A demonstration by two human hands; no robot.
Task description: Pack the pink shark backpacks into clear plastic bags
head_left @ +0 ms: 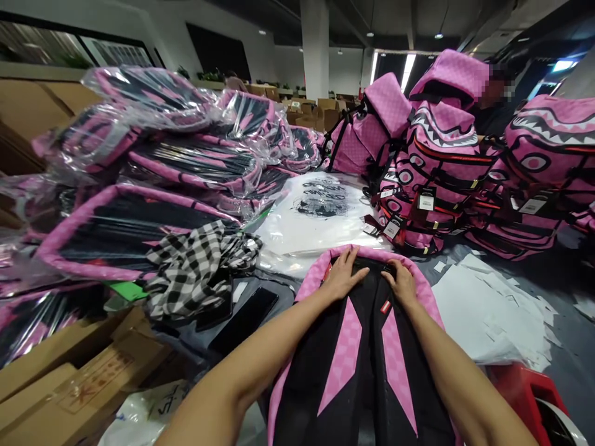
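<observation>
A pink and black backpack (372, 371) lies in front of me with its strap side up; two pink panels run down its black straps. My left hand (344, 275) rests on the upper part of the backpack, its thumb spread from the fingers. At the upper right of the same backpack, my right hand (402, 282) has its fingers and thumb closed on the black material just inside the pink edge. A small red label (385, 306) shows below the right thumb. Part of the backpack runs out of view at the bottom.
Plastic-wrapped backpacks (195, 164) are piled on the left, and tagged shark-mouth backpacks (441, 167) on the right. Nearby lie a checkered cloth (195, 272), a dark phone (246, 319), white plastic bags (311, 229), paper sheets (493, 303), a red dispenser-like object (525, 390) and cardboard (93, 384).
</observation>
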